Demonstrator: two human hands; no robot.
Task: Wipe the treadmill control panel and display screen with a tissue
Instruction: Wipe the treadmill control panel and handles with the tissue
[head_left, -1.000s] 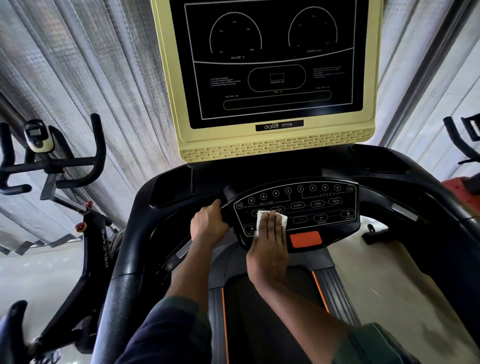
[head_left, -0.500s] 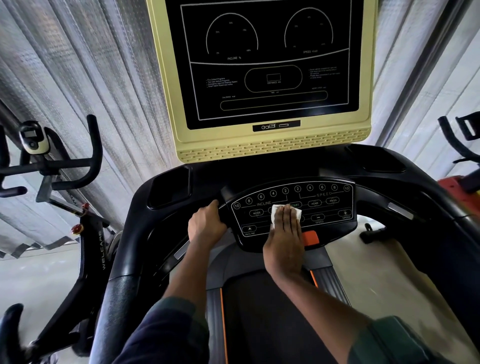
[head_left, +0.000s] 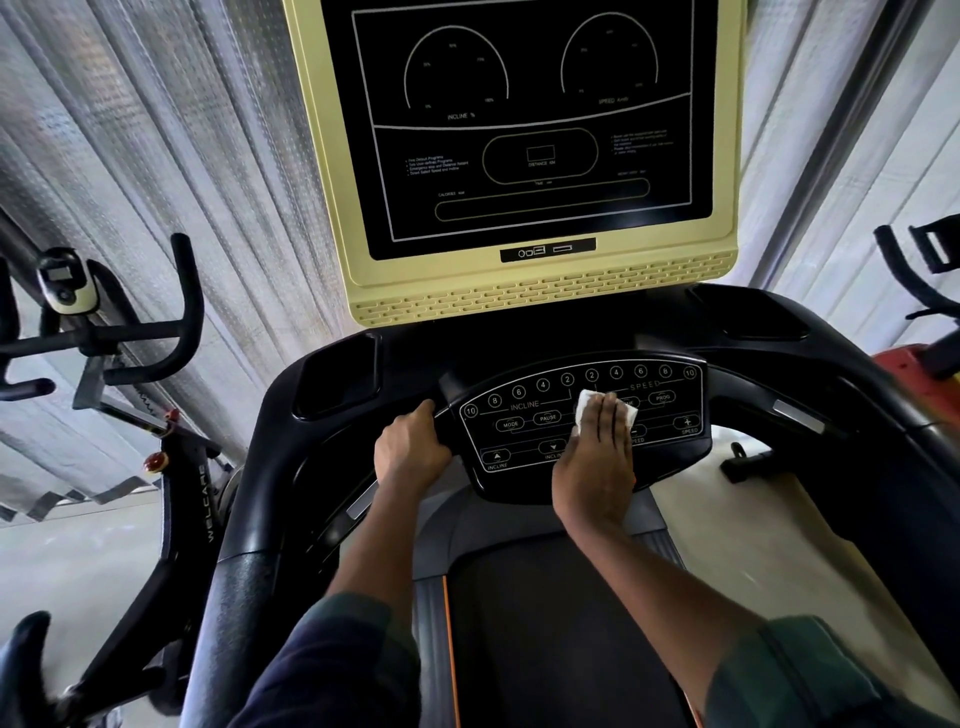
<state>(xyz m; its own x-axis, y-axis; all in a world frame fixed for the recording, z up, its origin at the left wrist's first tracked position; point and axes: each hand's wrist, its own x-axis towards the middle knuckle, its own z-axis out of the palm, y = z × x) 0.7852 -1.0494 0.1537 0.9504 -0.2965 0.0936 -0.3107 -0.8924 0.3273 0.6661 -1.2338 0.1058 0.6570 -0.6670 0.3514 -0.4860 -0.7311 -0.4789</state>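
The black control panel (head_left: 524, 415) with white button outlines sits below the display screen (head_left: 530, 124), which is dark inside a pale yellow frame. My right hand (head_left: 597, 467) lies flat on the panel's middle, pressing a white tissue (head_left: 589, 402) against the buttons; only the tissue's top edge and corners show past the fingers. My left hand (head_left: 410, 452) grips the black handle at the panel's left edge. The orange stop button is hidden under my right hand.
A black exercise bike (head_left: 171, 467) with handlebars stands close on the left. Part of another machine (head_left: 924, 291) shows at the right edge. The treadmill belt (head_left: 530, 623) runs below the panel, between my arms. Corrugated sheet walls stand behind the screen.
My right hand has slid the tissue rightward and slightly up across the panel, from the left-centre buttons to the middle. My left hand has kept its grip on the handle.
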